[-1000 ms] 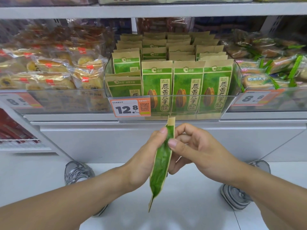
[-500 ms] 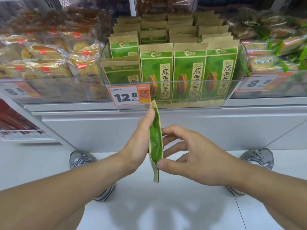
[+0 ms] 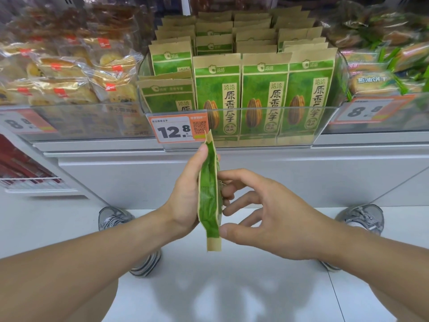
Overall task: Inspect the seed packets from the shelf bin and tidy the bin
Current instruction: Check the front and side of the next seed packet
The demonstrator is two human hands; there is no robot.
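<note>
The left hand (image 3: 185, 194) gripped one sunflower seed packet (image 3: 210, 196) edge-on at frame centre, below the shelf bin (image 3: 243, 126) at 12 o'clock. The right hand (image 3: 271, 212), at 3 o'clock of it, had loosely spread fingers, thumb touching its lower edge. Inspection appeared underway; the bin's slumped left packets (image 3: 168, 96) remained untidied.

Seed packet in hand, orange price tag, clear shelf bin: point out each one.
seed packet (image 3: 209, 196): head view, on its green side panel, seen edge-on.
orange price tag (image 3: 173, 130): head view, on the printed 12.8.
clear shelf bin (image 3: 329, 122): head view, on the transparent front wall, right part.
</note>
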